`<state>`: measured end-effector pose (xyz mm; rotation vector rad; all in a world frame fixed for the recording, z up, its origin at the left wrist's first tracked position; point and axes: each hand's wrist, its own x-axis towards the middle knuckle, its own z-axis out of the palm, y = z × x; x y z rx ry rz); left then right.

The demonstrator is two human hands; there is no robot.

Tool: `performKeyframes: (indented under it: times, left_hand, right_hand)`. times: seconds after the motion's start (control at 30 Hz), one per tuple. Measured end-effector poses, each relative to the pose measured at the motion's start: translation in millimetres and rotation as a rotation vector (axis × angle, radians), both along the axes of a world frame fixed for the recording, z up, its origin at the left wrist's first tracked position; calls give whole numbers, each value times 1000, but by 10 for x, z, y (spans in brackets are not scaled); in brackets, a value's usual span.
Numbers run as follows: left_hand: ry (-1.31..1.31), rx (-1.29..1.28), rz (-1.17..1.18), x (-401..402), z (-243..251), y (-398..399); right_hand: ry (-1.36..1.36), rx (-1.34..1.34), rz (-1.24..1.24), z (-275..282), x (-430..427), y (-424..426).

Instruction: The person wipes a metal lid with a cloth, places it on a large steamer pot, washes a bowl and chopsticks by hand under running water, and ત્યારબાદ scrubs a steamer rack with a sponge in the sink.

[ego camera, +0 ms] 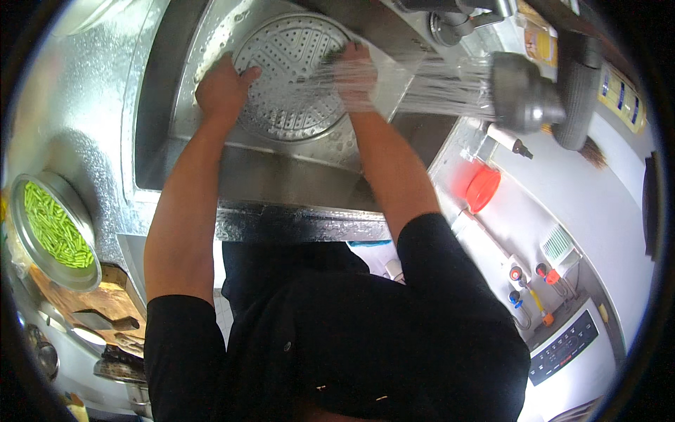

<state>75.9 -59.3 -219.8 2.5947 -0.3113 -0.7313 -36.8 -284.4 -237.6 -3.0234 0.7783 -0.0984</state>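
A round perforated metal steamer plate point(292, 79) lies in or just above a stainless steel sink point(295, 179). My left hand point(224, 87) grips its left edge, thumb over the rim. At the right edge, my right hand point(356, 74) presses something dark, perhaps a scouring pad point(333, 55), against the plate; spray blurs its fingers. Water streams from a grey faucet spray head point(519, 92) at the right, across my right hand and onto the plate.
Left of the sink, a metal bowl point(95, 264) holds cut green beans point(55, 227), beside a wooden cutting board point(118, 295) with a cleaver point(92, 319). A red plastic container point(482, 189) is right of the sink. A white appliance point(575, 364) stands at lower right.
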Motion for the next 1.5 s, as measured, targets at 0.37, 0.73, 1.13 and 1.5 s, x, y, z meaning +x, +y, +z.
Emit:
performKeyframes:
  times: [0.37, 0.73, 1.13, 1.5]
  left_hand:
    - [-2, 81, -32, 35, 19, -111]
    - [-6, 147, -104, 73, 2, -108]
    - [-224, 90, -157, -9, -371, 170]
    - [-181, 128, -218, -27, -236, 82]
  right_hand:
    - [117, 115, 377, -392, -559, 236]
    - [256, 283, 476, -289, -495, 374]
    - [378, 350, -91, 222, -412, 293]
    - [459, 402, -141, 244, -298, -22]
